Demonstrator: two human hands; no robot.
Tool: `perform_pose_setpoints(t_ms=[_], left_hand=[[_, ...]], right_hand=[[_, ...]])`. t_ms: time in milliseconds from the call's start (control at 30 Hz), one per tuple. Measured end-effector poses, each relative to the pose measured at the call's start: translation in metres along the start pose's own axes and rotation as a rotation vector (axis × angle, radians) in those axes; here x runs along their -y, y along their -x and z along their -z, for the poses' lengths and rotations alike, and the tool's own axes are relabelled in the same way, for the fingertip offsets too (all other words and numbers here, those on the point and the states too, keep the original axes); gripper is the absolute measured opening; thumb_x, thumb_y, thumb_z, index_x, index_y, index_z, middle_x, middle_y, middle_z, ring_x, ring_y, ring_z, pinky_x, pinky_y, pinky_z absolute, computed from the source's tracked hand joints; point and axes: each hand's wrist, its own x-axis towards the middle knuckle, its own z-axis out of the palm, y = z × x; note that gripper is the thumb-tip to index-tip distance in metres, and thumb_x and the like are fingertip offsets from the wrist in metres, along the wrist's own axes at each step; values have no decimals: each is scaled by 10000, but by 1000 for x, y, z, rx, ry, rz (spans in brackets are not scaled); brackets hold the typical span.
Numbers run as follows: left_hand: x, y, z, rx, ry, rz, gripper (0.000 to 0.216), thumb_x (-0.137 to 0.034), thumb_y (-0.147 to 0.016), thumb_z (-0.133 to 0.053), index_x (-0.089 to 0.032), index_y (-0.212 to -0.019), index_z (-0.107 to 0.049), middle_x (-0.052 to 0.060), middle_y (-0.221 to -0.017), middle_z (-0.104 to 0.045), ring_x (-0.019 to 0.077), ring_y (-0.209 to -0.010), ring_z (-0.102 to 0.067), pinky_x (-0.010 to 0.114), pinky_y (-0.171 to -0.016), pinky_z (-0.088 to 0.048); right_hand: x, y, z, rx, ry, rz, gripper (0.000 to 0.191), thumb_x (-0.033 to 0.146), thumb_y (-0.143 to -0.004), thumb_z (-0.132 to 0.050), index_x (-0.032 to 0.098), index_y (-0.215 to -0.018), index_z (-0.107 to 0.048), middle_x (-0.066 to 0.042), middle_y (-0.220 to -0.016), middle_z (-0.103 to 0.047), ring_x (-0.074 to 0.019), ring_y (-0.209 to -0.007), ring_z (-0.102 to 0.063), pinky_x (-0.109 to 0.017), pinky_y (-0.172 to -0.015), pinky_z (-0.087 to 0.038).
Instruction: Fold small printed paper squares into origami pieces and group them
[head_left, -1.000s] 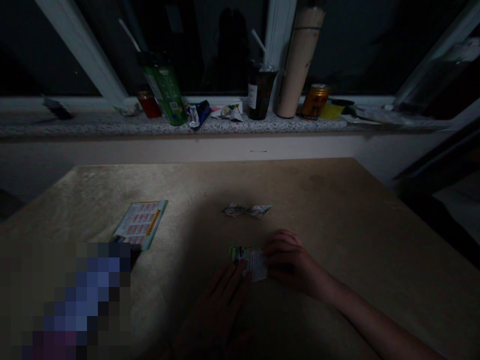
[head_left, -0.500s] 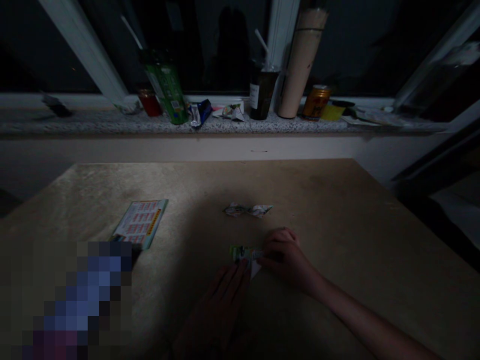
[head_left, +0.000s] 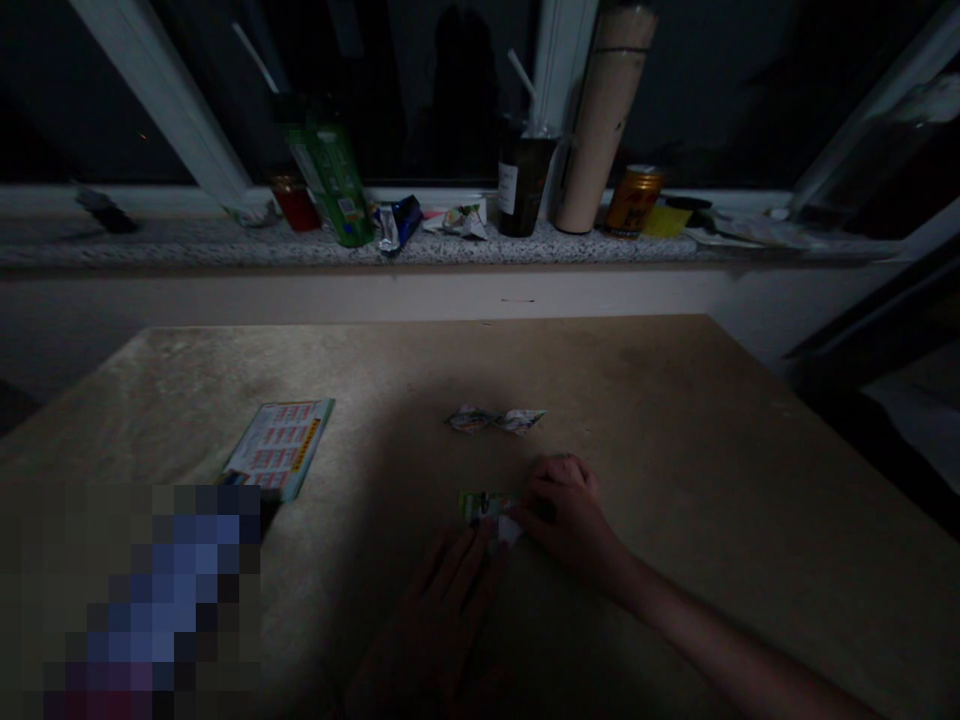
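Paper slip [head_left: 480, 506], green with print on it, is lying on the table [head_left: 637, 375] right in front of the person, and both hands are on it. Left hand [head_left: 450, 590] is laid out pretty flat, palm down, fingers long and just a bit apart, fingertips pressing on the near side of the slip, so it's not gripping anything. Right hand [head_left: 559, 505] is mostly curled up, thumb and fingertips drawn together on the right end of the slip, pinching it as far as I can make out in this gloom. A white bit of the paper's plain side shows between the two hands, so that end is folded over.

Just beyond the hands sits a little bow-shaped twist of printed paper [head_left: 517, 422], touching neither hand. Off to the left, well apart, there's a flat card [head_left: 277, 445] with rows of red print. Back on the speckled windowsill [head_left: 450, 250] I can see a green bottle [head_left: 341, 190], a dark cup [head_left: 525, 185] with a straw, a tall pale flask [head_left: 604, 120] and an orange can [head_left: 634, 205].
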Motion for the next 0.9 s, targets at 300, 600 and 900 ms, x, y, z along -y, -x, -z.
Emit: perform_pose_setpoints(t_ms=[300, 600, 900], left_hand=[[1, 1, -1, 3, -10, 19, 771, -597, -863, -321, -189, -1454, -39, 98, -1478, -259, 303, -1303, -289, 460, -1069, -197], [-13, 3, -5, -94, -69, 89, 797, -508, -874, -404, -140, -1451, 4, 89, -1493, -215, 272, -1343, -195, 431, -1095, -101], [-2, 3, -8, -58, -77, 5, 832, -575, -849, -394, -130, -1452, -31, 116, -1490, -213, 288, -1337, -214, 436, -1089, -113]], right_hand=[[5, 1, -2, 10, 104, 52, 76, 227, -822, -584, 200, -751, -597, -39, -881, -571, -235, -936, -481, -451, -916, -299], [11, 2, -7, 49, 417, 168, 61, 195, -829, -557, 199, -862, -608, -67, -932, -565, -247, -968, -479, -484, -1004, -253], [14, 3, -9, 54, 517, 202, 83, 151, -825, -529, 190, -858, -593, -83, -922, -573, -257, -948, -484, -507, -1003, -251]])
